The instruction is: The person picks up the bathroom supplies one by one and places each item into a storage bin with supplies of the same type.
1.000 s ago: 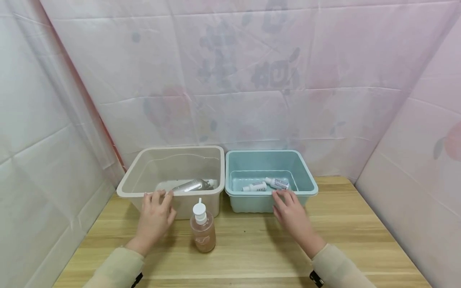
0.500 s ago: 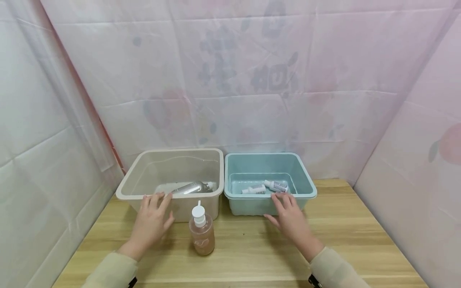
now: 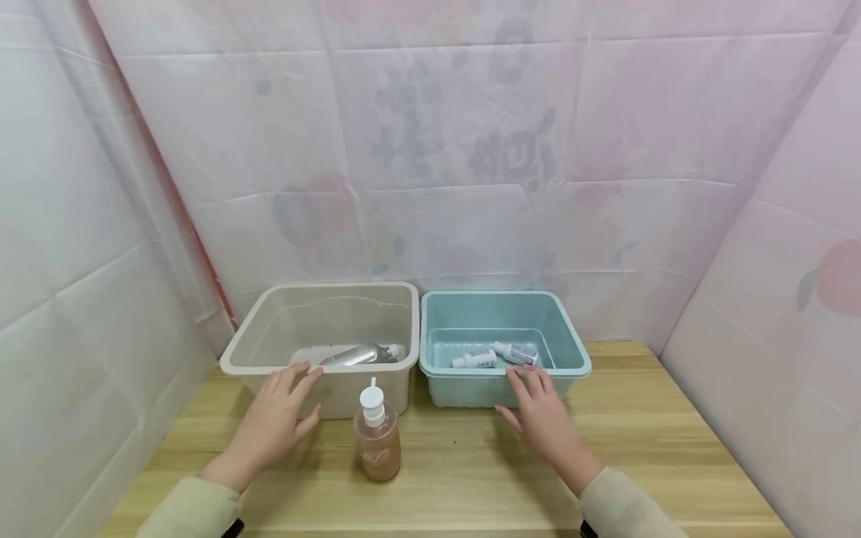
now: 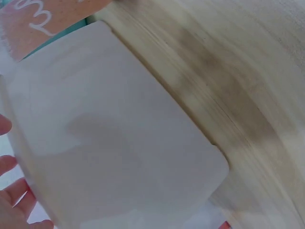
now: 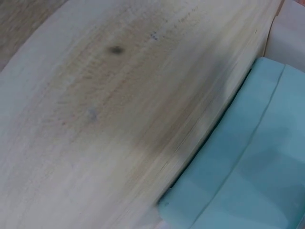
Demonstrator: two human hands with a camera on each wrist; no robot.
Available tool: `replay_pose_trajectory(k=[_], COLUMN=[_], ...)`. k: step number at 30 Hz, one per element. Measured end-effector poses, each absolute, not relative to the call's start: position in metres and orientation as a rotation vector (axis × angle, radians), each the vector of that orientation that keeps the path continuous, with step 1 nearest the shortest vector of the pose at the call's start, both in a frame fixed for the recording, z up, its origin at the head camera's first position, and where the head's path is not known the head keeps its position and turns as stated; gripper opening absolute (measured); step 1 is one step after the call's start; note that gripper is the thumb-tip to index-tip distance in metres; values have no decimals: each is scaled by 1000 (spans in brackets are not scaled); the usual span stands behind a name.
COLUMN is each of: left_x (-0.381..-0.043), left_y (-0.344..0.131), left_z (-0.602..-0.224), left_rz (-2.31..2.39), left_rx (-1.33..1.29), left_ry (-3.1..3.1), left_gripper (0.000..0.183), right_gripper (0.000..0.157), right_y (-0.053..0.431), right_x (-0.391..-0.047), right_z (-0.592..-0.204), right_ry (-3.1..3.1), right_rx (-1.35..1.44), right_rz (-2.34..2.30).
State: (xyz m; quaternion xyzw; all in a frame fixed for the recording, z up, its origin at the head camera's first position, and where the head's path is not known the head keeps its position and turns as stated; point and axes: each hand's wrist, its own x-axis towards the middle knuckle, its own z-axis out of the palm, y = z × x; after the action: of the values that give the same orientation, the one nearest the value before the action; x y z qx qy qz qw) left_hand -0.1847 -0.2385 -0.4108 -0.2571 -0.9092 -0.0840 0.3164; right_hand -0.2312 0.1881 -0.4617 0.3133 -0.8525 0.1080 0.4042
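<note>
My left hand (image 3: pixel 272 415) has its fingertips at the near rim of a beige plastic bin (image 3: pixel 356 388), thumb held apart. In the left wrist view, its fingers (image 4: pixel 16 191) lie along that bin's rim. My right hand (image 3: pixel 545 415) touches the near rim of a smaller teal bin (image 3: pixel 464 388), its thumb spread away from the other fingers. A clear bottle with a white cap (image 3: pixel 363 354) lies in the beige bin. Two small white bottles, one (image 3: pixel 476 359) left of the other (image 3: pixel 516 353), lie in the teal bin. The right wrist view shows no fingers.
A pump bottle of pinkish liquid (image 3: pixel 378 448) stands upright on the wooden table (image 3: pixel 464 486), in front of the beige bin's right end. The bins stand side by side against a pale printed curtain (image 3: pixel 457 224). More curtain hangs at both sides.
The head view has tilted up slightly. My left wrist has swung left, and its thumb has spread. My right thumb has moved away from its fingers. The bins and bottles keep their places.
</note>
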Motion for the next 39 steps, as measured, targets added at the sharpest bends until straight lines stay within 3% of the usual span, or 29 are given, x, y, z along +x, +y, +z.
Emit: replay_pose_trajectory(k=[8,29,39], left_x=[-174,-163,-159], left_y=[-232,-238,-240], left_z=[-402,-405,-408], left_rz=[-308,-339,-327], left_rx=[-585,-639,-641], left_ry=[-2477,-2445,-2506], left_gripper=[51,52,54], right_gripper=[65,59,67], right_y=[190,191,191], right_x=[-232,-236,-238], right_z=[-462,-465,-465], right_ry=[-2127,-2148,-2154], right_rx=[820,808,768], right_rz=[270,232,190])
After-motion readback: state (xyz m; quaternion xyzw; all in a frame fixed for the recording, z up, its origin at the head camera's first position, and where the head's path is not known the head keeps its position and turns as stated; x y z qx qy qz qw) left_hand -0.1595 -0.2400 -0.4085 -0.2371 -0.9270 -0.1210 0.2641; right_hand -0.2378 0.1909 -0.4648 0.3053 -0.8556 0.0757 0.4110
